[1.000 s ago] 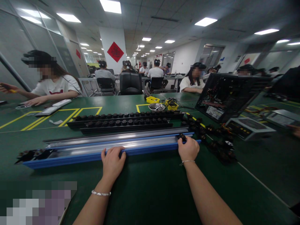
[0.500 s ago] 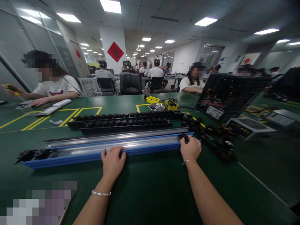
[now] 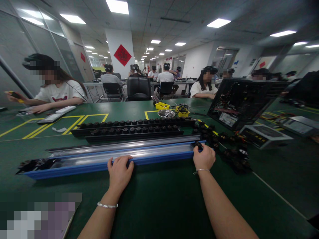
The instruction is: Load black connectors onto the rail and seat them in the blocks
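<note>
A long blue channel rail (image 3: 159,160) with a shiny metal inside lies across the table in front of me. My left hand (image 3: 121,171) is closed over its near wall, left of the middle, fingers hooked over the edge. At the rail's right end, my right hand (image 3: 204,156) is closed on a small black roller piece (image 3: 198,144), partly hidden by the fingers. Black roller pieces (image 3: 37,164) sit in the left end of the channel. Directly behind lies a black-edged metal rail (image 3: 124,145).
Two black rails (image 3: 134,130) carrying rows of rollers lie farther back. Loose black roller parts (image 3: 235,157) are heaped at right, near a power supply (image 3: 265,135) and an opened computer case (image 3: 244,103). A metal bowl (image 3: 166,114) and yellow bins (image 3: 162,106) stand behind. Co-workers sit around.
My right hand has shifted slightly to the right with the black roller piece at the rail's end. My left hand and the blue rail have stayed in place.
</note>
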`<state>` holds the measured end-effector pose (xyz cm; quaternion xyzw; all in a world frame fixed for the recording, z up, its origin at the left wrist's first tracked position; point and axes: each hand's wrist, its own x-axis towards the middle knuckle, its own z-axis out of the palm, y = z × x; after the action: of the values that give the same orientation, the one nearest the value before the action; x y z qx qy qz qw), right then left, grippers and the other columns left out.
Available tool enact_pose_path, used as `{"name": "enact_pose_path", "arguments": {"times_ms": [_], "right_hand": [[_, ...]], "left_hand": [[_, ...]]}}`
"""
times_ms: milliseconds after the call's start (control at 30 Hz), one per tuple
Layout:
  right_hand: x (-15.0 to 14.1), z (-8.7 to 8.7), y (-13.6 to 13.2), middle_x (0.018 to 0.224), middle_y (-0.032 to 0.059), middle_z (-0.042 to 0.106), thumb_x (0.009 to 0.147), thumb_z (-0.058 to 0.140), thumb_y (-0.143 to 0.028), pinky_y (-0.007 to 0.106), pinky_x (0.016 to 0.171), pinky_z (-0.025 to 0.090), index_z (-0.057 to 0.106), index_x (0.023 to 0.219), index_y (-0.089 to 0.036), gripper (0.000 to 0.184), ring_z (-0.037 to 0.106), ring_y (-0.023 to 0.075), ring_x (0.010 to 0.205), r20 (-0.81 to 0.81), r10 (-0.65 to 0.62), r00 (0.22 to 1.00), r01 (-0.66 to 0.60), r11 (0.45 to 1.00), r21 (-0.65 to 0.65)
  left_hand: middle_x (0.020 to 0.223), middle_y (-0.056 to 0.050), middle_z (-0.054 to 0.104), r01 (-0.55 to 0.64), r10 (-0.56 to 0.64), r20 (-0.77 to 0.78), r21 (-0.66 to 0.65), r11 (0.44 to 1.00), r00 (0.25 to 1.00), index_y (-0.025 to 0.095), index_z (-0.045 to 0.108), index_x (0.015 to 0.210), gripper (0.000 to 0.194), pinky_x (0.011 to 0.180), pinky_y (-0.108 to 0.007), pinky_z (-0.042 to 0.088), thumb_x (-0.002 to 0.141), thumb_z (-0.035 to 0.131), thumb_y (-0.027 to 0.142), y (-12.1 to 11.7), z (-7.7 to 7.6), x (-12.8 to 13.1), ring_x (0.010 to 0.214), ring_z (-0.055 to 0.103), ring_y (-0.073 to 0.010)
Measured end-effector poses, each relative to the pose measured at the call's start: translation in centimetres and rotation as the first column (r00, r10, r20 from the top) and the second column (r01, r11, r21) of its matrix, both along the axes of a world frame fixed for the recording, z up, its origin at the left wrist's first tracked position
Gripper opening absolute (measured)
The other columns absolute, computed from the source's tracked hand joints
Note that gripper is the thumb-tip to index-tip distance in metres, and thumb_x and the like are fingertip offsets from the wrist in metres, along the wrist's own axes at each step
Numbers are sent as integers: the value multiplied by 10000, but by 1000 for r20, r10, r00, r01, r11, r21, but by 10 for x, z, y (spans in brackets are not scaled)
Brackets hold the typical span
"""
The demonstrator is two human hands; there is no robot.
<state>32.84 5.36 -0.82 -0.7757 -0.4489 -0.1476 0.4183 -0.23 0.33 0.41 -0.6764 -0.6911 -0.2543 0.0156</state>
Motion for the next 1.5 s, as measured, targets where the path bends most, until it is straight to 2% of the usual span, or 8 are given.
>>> {"name": "enact_pose_path", "arguments": {"times_ms": [1100,1500], "right_hand": [[23,-7,7,908,136,644,724,473,-301,389,836,356,646,921,-132,312,503,275,946,17,-61,998,59,996,73],[28,-4,7,969,133,654,725,471,-286,349,781,382,648,961,-125,336,544,257,885,-23,-70,997,70,997,22]], "left_hand": [[976,-29,682,8,-9,35,21,1000,999,260,618,931,253,1040,-474,139,837,407,362,0,0,1,1024,542,-219],[966,-29,688,7,-8,42,29,1000,999,262,623,919,240,1040,-474,139,830,423,359,2,-2,0,1016,547,-220]]}}
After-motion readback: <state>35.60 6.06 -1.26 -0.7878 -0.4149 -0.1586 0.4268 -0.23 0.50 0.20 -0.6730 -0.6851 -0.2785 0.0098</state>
